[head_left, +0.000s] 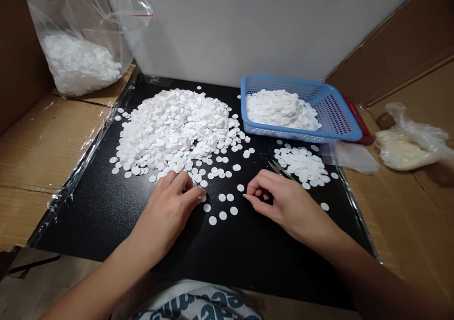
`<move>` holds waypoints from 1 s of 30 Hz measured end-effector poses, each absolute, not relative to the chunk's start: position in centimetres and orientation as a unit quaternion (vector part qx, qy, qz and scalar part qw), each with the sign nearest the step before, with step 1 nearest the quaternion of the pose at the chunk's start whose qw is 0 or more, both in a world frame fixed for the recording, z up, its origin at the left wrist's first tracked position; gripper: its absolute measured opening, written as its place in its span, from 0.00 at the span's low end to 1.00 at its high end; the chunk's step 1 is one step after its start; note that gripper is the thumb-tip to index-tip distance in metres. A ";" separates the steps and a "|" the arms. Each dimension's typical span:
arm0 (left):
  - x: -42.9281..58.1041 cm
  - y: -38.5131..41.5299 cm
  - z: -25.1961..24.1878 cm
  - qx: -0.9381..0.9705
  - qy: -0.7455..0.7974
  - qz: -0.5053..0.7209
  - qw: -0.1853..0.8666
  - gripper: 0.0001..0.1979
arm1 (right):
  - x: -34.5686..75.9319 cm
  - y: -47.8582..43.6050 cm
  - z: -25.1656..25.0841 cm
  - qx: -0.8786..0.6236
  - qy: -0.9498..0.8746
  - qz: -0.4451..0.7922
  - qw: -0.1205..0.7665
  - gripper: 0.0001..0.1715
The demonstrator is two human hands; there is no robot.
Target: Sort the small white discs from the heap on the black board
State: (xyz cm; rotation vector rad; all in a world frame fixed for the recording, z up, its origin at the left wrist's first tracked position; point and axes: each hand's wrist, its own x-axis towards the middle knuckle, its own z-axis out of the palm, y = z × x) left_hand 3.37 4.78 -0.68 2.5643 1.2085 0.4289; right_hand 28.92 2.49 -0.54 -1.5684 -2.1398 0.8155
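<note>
My left hand is low over the table at the near edge of a large heap of white discs. Its fingers are curled, and thumb and forefinger come together at a small white disc, partly covered by the fingertips. My right hand pinches thumb and forefinger together; a thin white sliver at their tips looks like a disc seen edge-on. Behind its knuckles shows a pointed metal tool, its other end hidden. Between the hands several single discs lie flat.
A blue basket with more white discs stands at the back right, a smaller disc pile before it. Clear bags stand on cardboard at left and right. A grey wall closes the back of the black table.
</note>
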 end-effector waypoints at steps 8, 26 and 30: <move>2.6 4.7 -0.3 0.863 0.440 0.171 0.179 0.03 | 28.6 2.3 0.3 -0.519 -0.791 0.296 0.131 0.08; 0.9 2.1 -1.6 0.813 0.515 0.170 0.210 0.03 | 21.6 5.1 -0.4 -0.482 -0.818 0.289 0.119 0.06; 0.2 2.1 -1.6 0.815 0.505 0.192 0.210 0.03 | 22.3 5.2 0.5 -0.504 -0.811 0.287 0.079 0.08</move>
